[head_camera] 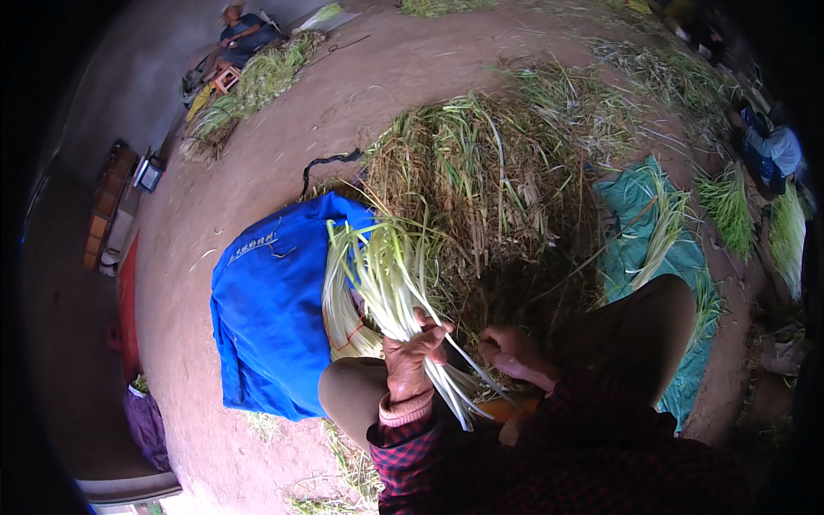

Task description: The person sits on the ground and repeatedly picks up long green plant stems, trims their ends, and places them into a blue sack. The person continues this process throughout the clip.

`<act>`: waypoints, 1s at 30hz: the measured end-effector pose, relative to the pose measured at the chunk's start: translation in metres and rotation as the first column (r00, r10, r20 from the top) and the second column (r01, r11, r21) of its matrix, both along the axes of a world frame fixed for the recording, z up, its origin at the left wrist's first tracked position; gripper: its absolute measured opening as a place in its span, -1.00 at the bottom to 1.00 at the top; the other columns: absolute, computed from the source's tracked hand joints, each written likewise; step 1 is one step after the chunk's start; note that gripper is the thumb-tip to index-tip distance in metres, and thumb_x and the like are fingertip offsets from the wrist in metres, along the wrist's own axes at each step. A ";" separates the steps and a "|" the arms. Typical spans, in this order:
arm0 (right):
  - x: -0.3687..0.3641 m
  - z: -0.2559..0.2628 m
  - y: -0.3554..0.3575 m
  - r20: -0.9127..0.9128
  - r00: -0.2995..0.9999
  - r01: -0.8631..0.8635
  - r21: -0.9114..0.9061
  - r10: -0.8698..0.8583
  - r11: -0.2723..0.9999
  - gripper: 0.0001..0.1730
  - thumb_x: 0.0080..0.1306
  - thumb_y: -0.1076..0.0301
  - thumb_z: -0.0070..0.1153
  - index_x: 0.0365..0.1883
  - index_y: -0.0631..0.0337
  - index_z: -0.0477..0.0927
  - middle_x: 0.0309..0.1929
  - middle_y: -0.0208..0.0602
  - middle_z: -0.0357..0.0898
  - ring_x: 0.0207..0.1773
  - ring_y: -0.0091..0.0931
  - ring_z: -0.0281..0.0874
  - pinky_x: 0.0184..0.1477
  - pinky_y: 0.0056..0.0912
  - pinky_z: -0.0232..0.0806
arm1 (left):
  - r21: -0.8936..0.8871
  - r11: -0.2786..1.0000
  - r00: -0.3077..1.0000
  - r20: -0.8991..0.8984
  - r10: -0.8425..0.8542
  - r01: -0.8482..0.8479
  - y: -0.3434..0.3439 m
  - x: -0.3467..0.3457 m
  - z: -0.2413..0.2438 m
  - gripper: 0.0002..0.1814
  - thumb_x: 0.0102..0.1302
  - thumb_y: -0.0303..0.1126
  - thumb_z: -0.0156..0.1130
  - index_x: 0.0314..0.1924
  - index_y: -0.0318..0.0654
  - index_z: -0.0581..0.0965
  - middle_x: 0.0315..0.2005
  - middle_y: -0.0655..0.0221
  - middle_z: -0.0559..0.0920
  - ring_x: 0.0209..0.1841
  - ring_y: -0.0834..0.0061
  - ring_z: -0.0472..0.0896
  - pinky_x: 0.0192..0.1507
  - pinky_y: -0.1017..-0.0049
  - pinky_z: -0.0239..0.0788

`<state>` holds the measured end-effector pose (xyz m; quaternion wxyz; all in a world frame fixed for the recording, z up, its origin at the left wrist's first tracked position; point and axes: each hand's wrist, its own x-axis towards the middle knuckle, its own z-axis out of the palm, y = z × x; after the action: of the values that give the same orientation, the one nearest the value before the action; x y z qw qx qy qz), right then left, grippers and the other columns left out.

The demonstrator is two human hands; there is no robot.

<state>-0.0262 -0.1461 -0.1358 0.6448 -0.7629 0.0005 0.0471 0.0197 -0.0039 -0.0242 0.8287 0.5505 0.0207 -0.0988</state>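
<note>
My left hand (pixel 412 364) grips a bunch of long chive-like stalks (pixel 393 299), white toward the lower ends and yellow-green at the leafy tops. The tops fan out up and to the left, and the white ends hang between my knees. My right hand (pixel 518 354) is in shadow just right of the bunch, fingers curled; whether anything is in them is unclear. Left of the bunch lies a bundle of similar stalks (pixel 338 302) with a red tie around it, partly covered by a blue cloth (pixel 277 309) that bears writing.
A heap of dry and green plant waste (pixel 476 174) lies ahead. On the right, a green sheet (pixel 650 232) holds loose stalks (pixel 666 232). Farther off sit one person (pixel 241 35) at upper left and another (pixel 772 148) at right. A purple sack (pixel 147 425) stands far left.
</note>
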 end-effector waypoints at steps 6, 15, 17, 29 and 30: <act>-0.017 -0.051 0.001 -0.026 0.976 -0.166 -0.740 0.218 0.652 -0.89 0.00 0.39 -0.01 -0.58 0.25 0.49 -0.61 -0.07 0.47 -0.51 -0.17 0.48 -0.49 -0.11 0.29 | -0.284 0.956 0.973 0.191 0.128 -0.070 0.042 0.000 0.040 -0.58 0.01 -0.74 0.00 -0.08 -0.25 0.40 -0.36 0.04 0.52 -0.72 0.60 0.39 -0.73 0.68 0.28; 0.066 -0.028 -0.038 0.449 0.889 0.358 -0.573 -0.083 0.737 -0.87 0.12 0.37 -0.07 -0.46 0.22 0.47 -0.64 -0.16 0.44 -0.60 -0.26 0.41 -0.56 -0.19 0.22 | -0.341 0.928 0.975 0.107 0.197 -0.150 0.050 0.009 0.040 -0.63 0.11 -0.70 0.05 -0.06 -0.23 0.39 -0.36 0.11 0.52 -0.72 0.66 0.38 -0.71 0.71 0.32; 0.107 -0.018 -0.030 0.543 0.832 0.444 -0.525 -0.117 0.726 -0.83 0.19 0.34 -0.12 -0.54 0.19 0.42 -0.66 -0.26 0.36 -0.60 -0.34 0.36 -0.54 -0.28 0.20 | -0.231 0.955 0.976 0.074 0.206 -0.184 0.047 0.009 0.031 -0.66 0.08 -0.71 0.07 -0.13 -0.22 0.42 -0.41 0.17 0.56 -0.72 0.63 0.40 -0.73 0.69 0.30; 0.168 -0.046 -0.040 0.434 0.901 0.411 -0.852 0.000 0.323 -0.75 0.18 0.36 -0.09 -0.68 0.13 0.28 -0.65 -0.38 0.35 -0.67 -0.58 0.23 -0.60 -0.45 0.08 | -0.111 0.988 0.990 -0.101 0.095 -0.106 0.007 0.012 0.008 -0.71 -0.02 -0.78 0.14 -0.29 -0.30 0.43 -0.54 0.22 0.55 -0.76 0.55 0.43 -0.78 0.65 0.24; 0.169 -0.044 -0.036 0.407 0.913 0.382 -0.847 -0.010 0.369 -0.76 0.17 0.36 -0.08 -0.68 0.14 0.29 -0.65 -0.38 0.35 -0.68 -0.59 0.23 -0.61 -0.46 0.08 | -0.110 0.985 0.988 -0.091 0.125 -0.134 0.006 0.009 0.007 -0.70 -0.02 -0.78 0.16 -0.29 -0.28 0.42 -0.58 0.26 0.54 -0.76 0.57 0.43 -0.78 0.65 0.23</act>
<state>0.1428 -0.1820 -0.1800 0.1094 -0.9794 0.0093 -0.1694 0.0289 0.0018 -0.0173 0.8622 0.4946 0.0853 -0.0686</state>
